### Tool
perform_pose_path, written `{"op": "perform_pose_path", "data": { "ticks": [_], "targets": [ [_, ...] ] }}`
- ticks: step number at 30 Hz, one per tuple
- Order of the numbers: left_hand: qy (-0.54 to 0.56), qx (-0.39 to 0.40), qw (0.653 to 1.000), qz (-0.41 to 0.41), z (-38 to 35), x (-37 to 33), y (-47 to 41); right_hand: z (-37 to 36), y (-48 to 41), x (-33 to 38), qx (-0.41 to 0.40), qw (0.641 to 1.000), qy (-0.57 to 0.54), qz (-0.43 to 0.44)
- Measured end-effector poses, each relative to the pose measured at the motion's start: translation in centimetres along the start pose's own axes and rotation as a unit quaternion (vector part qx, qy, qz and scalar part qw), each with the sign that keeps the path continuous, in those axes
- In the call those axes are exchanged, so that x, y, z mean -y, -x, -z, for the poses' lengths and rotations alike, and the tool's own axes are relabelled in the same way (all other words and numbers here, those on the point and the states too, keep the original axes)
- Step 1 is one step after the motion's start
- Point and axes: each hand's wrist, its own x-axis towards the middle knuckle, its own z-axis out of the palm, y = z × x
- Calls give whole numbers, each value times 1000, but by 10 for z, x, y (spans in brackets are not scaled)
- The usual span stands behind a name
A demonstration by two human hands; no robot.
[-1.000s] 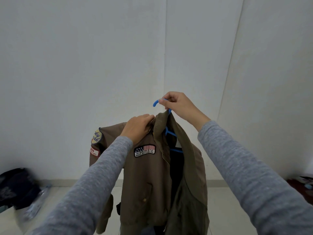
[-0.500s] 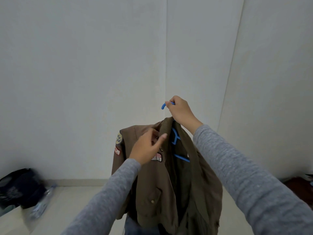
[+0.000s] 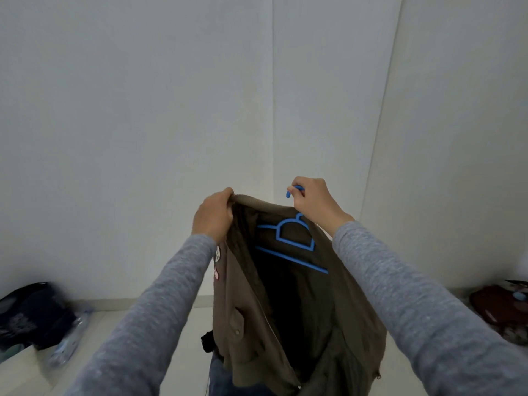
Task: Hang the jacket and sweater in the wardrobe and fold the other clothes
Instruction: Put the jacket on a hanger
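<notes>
Your right hand [image 3: 314, 202] pinches the hook of the blue hanger [image 3: 295, 244], your left hand [image 3: 213, 217] grips the collar of the brown jacket [image 3: 237, 295]: draw that collar across until both shoulders sit level.

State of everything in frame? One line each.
Brown fabric jacket with patches: held up, front open, not yet hung.
Blue plastic hanger: inside the jacket, hook in hand.
Left hand: grips the jacket collar.
Right hand: grips the hanger hook.
Dark clothes heap: lying by the wall, left.
</notes>
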Motion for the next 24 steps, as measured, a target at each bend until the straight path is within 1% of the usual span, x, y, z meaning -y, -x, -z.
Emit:
{"op": "perform_pose_path", "data": {
  "ticks": [4,7,8,9,11,12,13,14,15,16,17,18,19,20,21,23,24],
  "targets": [
    [-13,-46,998,42,14,24,-6,4,2,-9,-23,1000,2,0],
    [62,-73,990,103,29,37,-6,4,6,-15,-21,1000,2,-8],
    [96,-65,988,103,33,40,-6,4,7,-17,-23,1000,6,-11],
    [123,-45,988,81,37,43,-5,4,7,-19,-29,999,8,-17],
    [167,34,985,20,44,44,1,5,6,-21,-64,997,-8,-38],
    [197,93,976,1,45,41,4,5,6,-21,-91,994,-29,-54],
    [230,167,959,-12,43,35,10,6,5,-18,-119,989,-55,-70],
    [239,253,937,-20,37,29,17,5,3,-15,-144,982,-82,-85],
    [219,340,914,-28,30,17,26,4,1,-12,-162,976,-106,-97],
    [175,423,888,-32,21,5,36,2,-1,-8,-166,973,-123,-104],
    [136,493,859,-27,13,-7,44,1,-4,-4,-155,973,-132,-104],
    [115,538,835,-16,4,-14,50,-2,-6,0,-136,976,-135,-100],
    [112,556,824,-9,-2,-17,52,-3,-7,2,-115,979,-138,-93],
    [111,540,834,-9,-6,-14,50,-4,-8,4,-100,981,-143,-86],
    [103,487,867,-20,-10,-9,46,-4,-8,4,-94,981,-151,-80],
    [96,307,947,-21,-13,9,36,-1,-8,4,-95,977,-173,-78],
    [112,216,970,-6,-13,18,32,1,-8,3,-96,974,-187,-82]
  ]
}}
